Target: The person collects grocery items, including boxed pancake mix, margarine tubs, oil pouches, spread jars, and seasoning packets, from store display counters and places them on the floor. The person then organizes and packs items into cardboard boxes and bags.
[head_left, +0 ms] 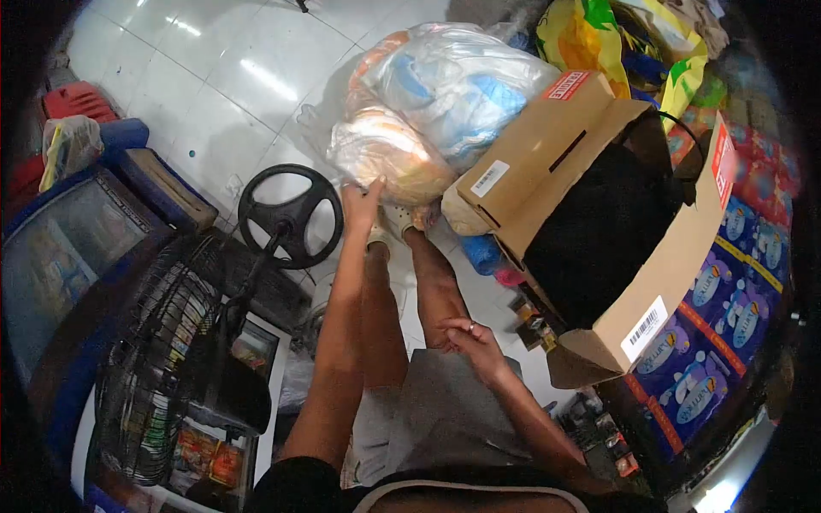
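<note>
My left hand (363,203) reaches forward to the near left edge of a large clear plastic bag (385,141) with orange, white and blue contents. Its fingers are bent at the bag; whether they grip the plastic cannot be made out. My right hand (475,344), with a ring on one finger, hovers over my lap near the knee, its fingers curled together and nothing visible in them. To the right of both hands stands an open cardboard box (534,167) holding something black (599,231).
A standing fan (154,359) and a black round base (291,215) are at the left, beside a blue-framed glass-topped freezer (68,248). Purple packs (693,376) lie at the right. A yellow-green bag (590,38) is at the back right. White tiled floor (205,94) shows behind.
</note>
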`<state>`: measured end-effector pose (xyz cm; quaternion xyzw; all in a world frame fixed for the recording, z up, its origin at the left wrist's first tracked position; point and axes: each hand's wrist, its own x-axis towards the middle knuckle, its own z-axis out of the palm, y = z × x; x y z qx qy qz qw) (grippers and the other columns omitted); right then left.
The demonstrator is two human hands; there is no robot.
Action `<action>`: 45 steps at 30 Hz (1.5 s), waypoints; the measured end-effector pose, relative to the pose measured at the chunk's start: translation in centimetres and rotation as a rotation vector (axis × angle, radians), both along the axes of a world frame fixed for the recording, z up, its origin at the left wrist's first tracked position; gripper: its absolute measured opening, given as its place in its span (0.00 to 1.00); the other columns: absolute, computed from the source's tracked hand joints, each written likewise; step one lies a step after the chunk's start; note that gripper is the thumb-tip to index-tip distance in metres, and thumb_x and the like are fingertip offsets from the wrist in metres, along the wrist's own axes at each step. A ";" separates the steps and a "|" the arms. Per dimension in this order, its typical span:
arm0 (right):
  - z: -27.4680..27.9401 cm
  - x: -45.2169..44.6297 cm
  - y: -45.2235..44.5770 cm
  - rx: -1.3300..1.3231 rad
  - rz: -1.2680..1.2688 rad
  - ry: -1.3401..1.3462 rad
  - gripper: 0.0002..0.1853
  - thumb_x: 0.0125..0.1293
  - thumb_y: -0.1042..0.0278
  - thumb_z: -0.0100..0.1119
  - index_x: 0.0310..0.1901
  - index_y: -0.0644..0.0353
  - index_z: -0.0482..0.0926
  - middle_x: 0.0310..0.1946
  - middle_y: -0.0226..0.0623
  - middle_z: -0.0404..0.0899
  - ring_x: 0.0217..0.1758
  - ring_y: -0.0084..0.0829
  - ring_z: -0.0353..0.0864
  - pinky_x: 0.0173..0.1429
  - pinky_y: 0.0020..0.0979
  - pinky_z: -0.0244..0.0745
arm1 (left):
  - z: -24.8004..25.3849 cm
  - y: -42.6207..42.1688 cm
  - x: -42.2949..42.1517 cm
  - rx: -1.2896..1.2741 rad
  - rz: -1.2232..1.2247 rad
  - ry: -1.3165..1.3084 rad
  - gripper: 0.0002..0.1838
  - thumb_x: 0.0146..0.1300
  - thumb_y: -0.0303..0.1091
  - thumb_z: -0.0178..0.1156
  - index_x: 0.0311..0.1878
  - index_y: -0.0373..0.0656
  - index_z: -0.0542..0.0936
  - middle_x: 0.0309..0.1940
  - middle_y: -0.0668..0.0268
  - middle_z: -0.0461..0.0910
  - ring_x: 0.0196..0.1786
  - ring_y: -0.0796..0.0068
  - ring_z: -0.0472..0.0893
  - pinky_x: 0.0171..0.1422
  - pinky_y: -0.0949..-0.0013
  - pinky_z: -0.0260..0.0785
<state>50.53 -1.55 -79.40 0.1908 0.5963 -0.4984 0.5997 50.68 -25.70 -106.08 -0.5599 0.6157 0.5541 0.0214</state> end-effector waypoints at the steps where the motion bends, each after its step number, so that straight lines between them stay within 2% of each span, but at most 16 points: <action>1: 0.1 0.0 -0.1 0.002 -0.004 -0.015 0.13 0.69 0.68 0.51 0.51 0.65 0.75 0.38 0.38 0.81 0.41 0.26 0.80 0.47 0.28 0.74 | 2.5 0.2 0.1 -0.289 -0.021 0.001 0.40 0.50 0.38 0.70 0.60 0.26 0.63 0.53 0.45 0.68 0.57 0.51 0.68 0.60 0.59 0.62; 2: 0.0 0.0 0.0 0.007 -0.007 -0.025 0.13 0.69 0.68 0.51 0.51 0.65 0.75 0.38 0.38 0.81 0.41 0.26 0.80 0.47 0.28 0.74 | 5.4 0.2 -0.7 -0.574 -0.040 0.009 0.43 0.47 0.36 0.71 0.62 0.25 0.60 0.58 0.40 0.64 0.64 0.51 0.63 0.65 0.62 0.58; 4: 0.2 -0.1 0.0 0.001 -0.042 -0.028 0.13 0.70 0.68 0.51 0.51 0.65 0.75 0.38 0.39 0.81 0.41 0.27 0.80 0.47 0.29 0.74 | 8.6 0.1 -2.4 -0.518 -0.215 0.247 0.53 0.44 0.32 0.72 0.70 0.31 0.49 0.69 0.40 0.42 0.72 0.46 0.44 0.74 0.58 0.44; 7: 0.1 -0.3 -0.9 -0.028 -0.078 -0.037 0.14 0.70 0.67 0.51 0.51 0.65 0.75 0.38 0.39 0.81 0.41 0.28 0.80 0.47 0.29 0.74 | 7.4 1.5 -6.3 -0.800 -0.711 -0.050 0.56 0.43 0.31 0.72 0.72 0.39 0.47 0.72 0.42 0.35 0.72 0.33 0.40 0.71 0.42 0.45; 11: -0.2 -0.5 -1.2 0.039 -0.045 -0.058 0.14 0.70 0.66 0.51 0.51 0.66 0.75 0.39 0.39 0.81 0.42 0.29 0.80 0.48 0.29 0.74 | 7.6 4.1 -10.5 -0.651 -0.514 -0.173 0.52 0.52 0.43 0.66 0.74 0.45 0.45 0.71 0.36 0.35 0.68 0.18 0.32 0.57 0.16 0.39; 14: -1.0 -0.7 -0.9 0.026 -0.012 -0.042 0.14 0.70 0.66 0.50 0.52 0.66 0.75 0.38 0.38 0.80 0.42 0.28 0.80 0.49 0.30 0.74 | 8.3 4.2 -13.6 -0.501 -0.527 -0.303 0.46 0.55 0.35 0.61 0.74 0.46 0.47 0.73 0.43 0.33 0.68 0.19 0.37 0.53 0.17 0.48; 16: -1.1 -0.6 -0.5 0.053 -0.024 -0.070 0.14 0.70 0.66 0.50 0.52 0.65 0.75 0.38 0.37 0.80 0.42 0.28 0.79 0.50 0.30 0.74 | 3.2 5.7 -15.1 -0.754 -0.616 -0.613 0.46 0.57 0.39 0.60 0.74 0.45 0.46 0.74 0.49 0.32 0.69 0.22 0.38 0.54 0.18 0.51; 18: -0.8 -1.1 -1.2 0.124 -0.071 -0.124 0.14 0.71 0.67 0.49 0.52 0.65 0.75 0.37 0.37 0.79 0.42 0.28 0.79 0.51 0.31 0.74 | 4.1 5.5 -17.3 -1.001 -0.692 -0.939 0.46 0.58 0.42 0.60 0.74 0.45 0.46 0.75 0.53 0.31 0.71 0.25 0.37 0.54 0.18 0.51; 20: 1.6 -2.1 -2.2 0.026 -0.069 -0.056 0.14 0.71 0.66 0.48 0.52 0.65 0.75 0.38 0.37 0.79 0.44 0.28 0.78 0.51 0.30 0.74 | 8.8 3.8 -15.9 -0.422 -0.699 -0.476 0.41 0.60 0.42 0.57 0.74 0.45 0.50 0.75 0.54 0.31 0.73 0.36 0.39 0.58 0.17 0.45; 22: 3.6 -2.7 -2.7 -0.069 -0.068 -0.038 0.14 0.71 0.66 0.48 0.52 0.65 0.75 0.39 0.36 0.78 0.45 0.28 0.78 0.52 0.30 0.73 | 5.4 3.0 -13.9 -0.448 -0.600 -0.377 0.40 0.60 0.39 0.57 0.73 0.44 0.51 0.75 0.52 0.31 0.73 0.35 0.39 0.65 0.23 0.41; 24: 4.8 -2.7 -3.0 -0.161 -0.060 -0.074 0.14 0.72 0.65 0.47 0.51 0.64 0.75 0.40 0.36 0.78 0.46 0.27 0.78 0.52 0.30 0.73 | 3.4 1.6 -10.0 -0.811 -0.818 -0.215 0.51 0.50 0.34 0.69 0.74 0.45 0.47 0.73 0.46 0.29 0.71 0.27 0.34 0.72 0.38 0.43; 27: 6.1 -3.4 -4.9 -0.239 -0.076 -0.035 0.13 0.72 0.66 0.46 0.51 0.61 0.76 0.39 0.33 0.78 0.45 0.25 0.78 0.50 0.28 0.73 | 8.9 -0.4 -7.7 -0.435 -0.840 0.101 0.54 0.45 0.26 0.70 0.73 0.44 0.48 0.73 0.44 0.36 0.72 0.34 0.40 0.74 0.52 0.46; 33: 7.9 -5.6 -7.3 -0.417 -0.020 0.159 0.11 0.71 0.71 0.46 0.51 0.60 0.76 0.36 0.27 0.77 0.40 0.17 0.75 0.44 0.21 0.71 | 11.7 -3.3 -4.9 -0.415 -0.942 0.384 0.46 0.45 0.27 0.70 0.69 0.41 0.59 0.70 0.44 0.49 0.70 0.47 0.56 0.68 0.56 0.60; 36: 9.9 -6.8 -8.6 -0.478 0.060 0.187 0.11 0.71 0.71 0.47 0.50 0.60 0.76 0.36 0.27 0.77 0.41 0.18 0.75 0.44 0.22 0.71 | 12.6 -5.9 -4.8 -0.086 -0.899 0.197 0.34 0.46 0.28 0.66 0.60 0.38 0.70 0.59 0.44 0.68 0.63 0.48 0.68 0.65 0.55 0.63; 39: 12.8 -7.4 -11.0 -0.503 0.264 0.215 0.12 0.69 0.68 0.50 0.50 0.62 0.75 0.37 0.31 0.78 0.42 0.21 0.76 0.47 0.24 0.72 | 13.9 -8.9 -4.9 -0.033 -0.942 0.212 0.26 0.46 0.32 0.66 0.51 0.37 0.76 0.46 0.49 0.79 0.52 0.53 0.78 0.58 0.56 0.69; 45: 19.4 -12.1 -15.0 -0.505 0.262 0.442 0.14 0.68 0.63 0.53 0.50 0.62 0.76 0.40 0.32 0.80 0.43 0.22 0.76 0.50 0.28 0.71 | 18.1 -16.9 -9.8 -0.071 -1.293 0.077 0.20 0.48 0.34 0.66 0.46 0.37 0.79 0.39 0.51 0.81 0.41 0.59 0.82 0.48 0.61 0.75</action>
